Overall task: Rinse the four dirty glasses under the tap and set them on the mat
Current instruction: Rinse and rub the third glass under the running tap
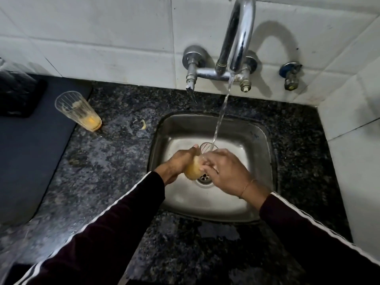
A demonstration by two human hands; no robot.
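Starting at the left edge of the frame, a dark mat (30, 145) covered the counter (107, 161) there, with a black object (18, 95) lying on its upper corner, too dim to identify. Right at the mat's right border stood one dirty glass (79, 111), upright, orange dregs in the bottom, its base on the granite and touching or just overlapping the mat edge, hard to say which. A small yellowish scrap (141, 124) lay on the open stretch of speckled counter between that glass and the sink (261, 140), so plenty of free stone there.

Center frame, the left hand (178, 163) was wrapped around a second glass (195, 167), tilted over the drain (204, 177) with cloudy orange liquid inside. The right hand (224, 171) was curled against the same glass from the other side, fingers bent onto its wall. Water from the tap (238, 36) fell in one stream into its rim. So only two glasses counted in view.

Upper right, one small blue-capped valve (291, 74) stuck out of the tiled wall (102, 38). The sink's right rim sat close to the side wall.
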